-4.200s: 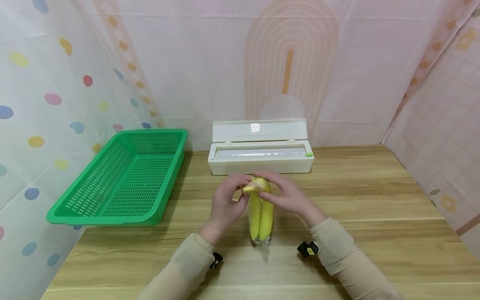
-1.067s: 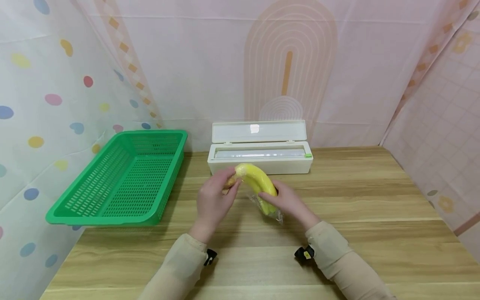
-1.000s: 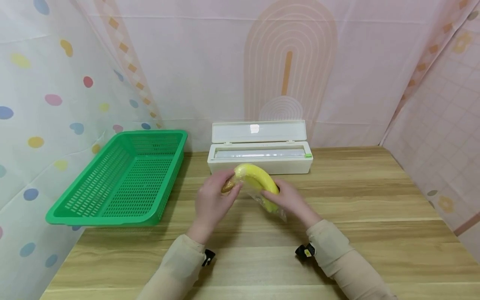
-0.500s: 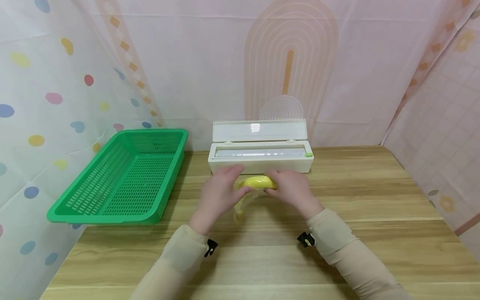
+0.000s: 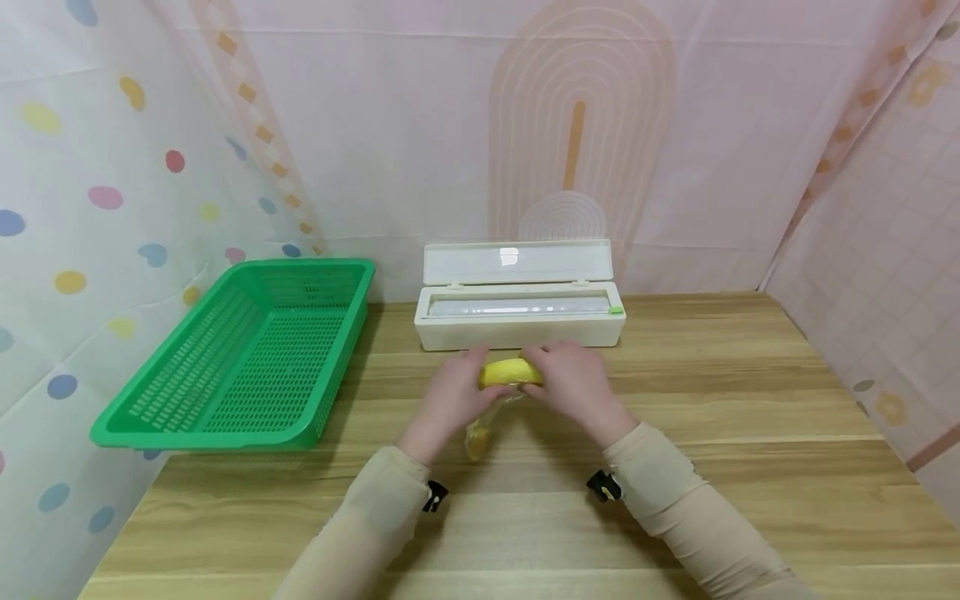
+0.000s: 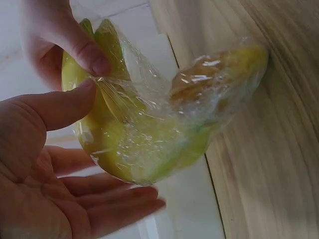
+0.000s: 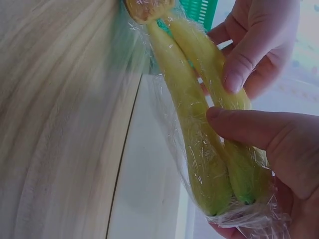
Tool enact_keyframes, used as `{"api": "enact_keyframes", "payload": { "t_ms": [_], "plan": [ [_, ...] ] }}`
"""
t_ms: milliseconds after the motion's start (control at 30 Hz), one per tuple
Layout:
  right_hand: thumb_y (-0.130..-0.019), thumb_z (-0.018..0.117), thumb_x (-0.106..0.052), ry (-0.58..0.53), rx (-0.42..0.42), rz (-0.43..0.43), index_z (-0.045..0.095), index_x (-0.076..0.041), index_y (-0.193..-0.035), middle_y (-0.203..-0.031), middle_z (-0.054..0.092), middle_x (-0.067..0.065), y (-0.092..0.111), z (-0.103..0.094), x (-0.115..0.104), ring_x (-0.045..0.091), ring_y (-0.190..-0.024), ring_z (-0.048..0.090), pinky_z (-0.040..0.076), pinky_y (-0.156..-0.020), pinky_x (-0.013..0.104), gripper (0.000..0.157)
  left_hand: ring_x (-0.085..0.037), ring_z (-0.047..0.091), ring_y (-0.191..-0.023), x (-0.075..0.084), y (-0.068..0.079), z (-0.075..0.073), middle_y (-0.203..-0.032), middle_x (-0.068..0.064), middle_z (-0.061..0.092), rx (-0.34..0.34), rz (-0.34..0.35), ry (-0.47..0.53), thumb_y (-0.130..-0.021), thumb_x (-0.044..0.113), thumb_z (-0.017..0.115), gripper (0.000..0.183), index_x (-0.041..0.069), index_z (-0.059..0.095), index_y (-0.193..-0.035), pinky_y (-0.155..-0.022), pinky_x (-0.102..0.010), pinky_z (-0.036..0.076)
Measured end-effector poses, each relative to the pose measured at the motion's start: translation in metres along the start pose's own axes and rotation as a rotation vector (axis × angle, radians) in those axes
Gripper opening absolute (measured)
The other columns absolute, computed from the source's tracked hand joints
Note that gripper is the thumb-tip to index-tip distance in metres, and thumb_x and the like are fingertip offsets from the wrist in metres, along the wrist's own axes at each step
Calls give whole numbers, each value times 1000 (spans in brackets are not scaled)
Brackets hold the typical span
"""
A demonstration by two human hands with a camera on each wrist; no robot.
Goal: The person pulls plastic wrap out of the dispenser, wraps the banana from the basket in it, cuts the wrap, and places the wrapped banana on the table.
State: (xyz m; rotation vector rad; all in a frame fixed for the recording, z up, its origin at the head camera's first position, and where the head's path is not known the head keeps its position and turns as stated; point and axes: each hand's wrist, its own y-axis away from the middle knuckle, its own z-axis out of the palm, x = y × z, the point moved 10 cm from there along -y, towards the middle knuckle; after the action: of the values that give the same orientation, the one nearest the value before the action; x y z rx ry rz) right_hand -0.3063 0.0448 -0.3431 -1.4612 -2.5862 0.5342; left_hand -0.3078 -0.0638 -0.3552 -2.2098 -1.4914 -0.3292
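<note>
A pair of bananas (image 5: 510,372) wrapped in cling film is held crosswise between the two hands, over the table in front of the white box. My left hand (image 5: 453,392) holds them on the left, thumb pressed on the film and fingers stretched along the far side. On the right, my right hand (image 5: 573,379) grips the tip half, thumb across the bananas (image 7: 184,109) and fingers behind. Their brownish stem end (image 6: 214,74) hangs down toward the body, under the film. Loose film (image 7: 256,221) bunches at the tips beside the right palm.
Behind the hands stands a white cling film box (image 5: 520,333), lid raised, with a roll (image 5: 517,307) inside and a small green slider (image 5: 616,310) at its right. A green perforated basket (image 5: 315,417) sits at the left of the wooden table (image 5: 712,467). Patterned cloth hangs around.
The bananas have turned: their tips pointed toward the body, then slanted down to the right; now they lie crosswise with the stem end hanging. The left hand has shifted off the stem.
</note>
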Motion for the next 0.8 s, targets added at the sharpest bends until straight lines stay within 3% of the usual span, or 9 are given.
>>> {"api": "enact_keyframes", "payload": {
  "t_ms": [100, 300, 433, 533, 633, 700, 800],
  "plan": [
    [-80, 83, -37, 13, 7, 0, 69, -18, -101, -85, 67, 0, 0, -2, -2, 18, -70, 57, 47, -52, 32, 32, -17, 51, -67, 2, -1, 1, -79, -2, 61, 4, 25, -22, -85, 26, 80, 34, 5, 65, -107, -57, -31, 43],
    [-79, 83, -37, 4, 15, 0, 70, -17, -106, -86, 69, 1, -1, -6, -5, 18, -71, 58, 48, -53, 32, 36, -19, 60, -77, 7, 1, 0, -99, -6, 71, 32, 72, -54, -86, 20, 79, 38, 8, 67, -120, -65, -35, 50],
    [-77, 84, -41, -69, 19, -14, 68, -14, -120, -98, 71, 4, -2, -11, -2, 21, -80, 63, 52, -58, 33, 53, -20, 61, -77, 2, 3, -1, -95, -6, 70, 63, 74, -26, -87, 16, 77, 34, 6, 67, -117, -66, -37, 52],
    [-74, 86, -41, -223, 37, -37, 61, -10, -132, -118, 68, 10, -3, -19, 4, 27, -102, 64, 55, -80, 41, 70, -21, 62, -79, -6, 4, -2, -96, -8, 69, 88, 61, 45, -87, 12, 76, 33, 3, 65, -117, -70, -39, 53],
    [-72, 89, -34, -425, 86, -64, 53, -5, -140, -135, 59, 14, -2, -33, 12, 32, -123, 54, 44, -102, 47, 83, -23, 63, -84, -18, 5, -3, -101, -11, 69, 103, 13, 153, -88, 10, 75, 34, 1, 64, -119, -75, -41, 54],
    [-71, 91, -25, -560, 132, -78, 48, -3, -143, -140, 54, 15, -1, -43, 17, 33, -128, 49, 40, -106, 49, 86, -24, 63, -86, -26, 6, -5, -102, -12, 68, 107, -29, 236, -89, 9, 74, 34, -1, 63, -120, -77, -41, 55],
    [-70, 91, -13, -699, 184, -83, 46, -1, -144, -141, 52, 17, 1, -52, 25, 32, -127, 49, 44, -103, 48, 87, -26, 65, -90, -34, 7, -6, -106, -15, 69, 106, -81, 373, -89, 6, 73, 35, -2, 62, -121, -79, -40, 56]
  ]
}}
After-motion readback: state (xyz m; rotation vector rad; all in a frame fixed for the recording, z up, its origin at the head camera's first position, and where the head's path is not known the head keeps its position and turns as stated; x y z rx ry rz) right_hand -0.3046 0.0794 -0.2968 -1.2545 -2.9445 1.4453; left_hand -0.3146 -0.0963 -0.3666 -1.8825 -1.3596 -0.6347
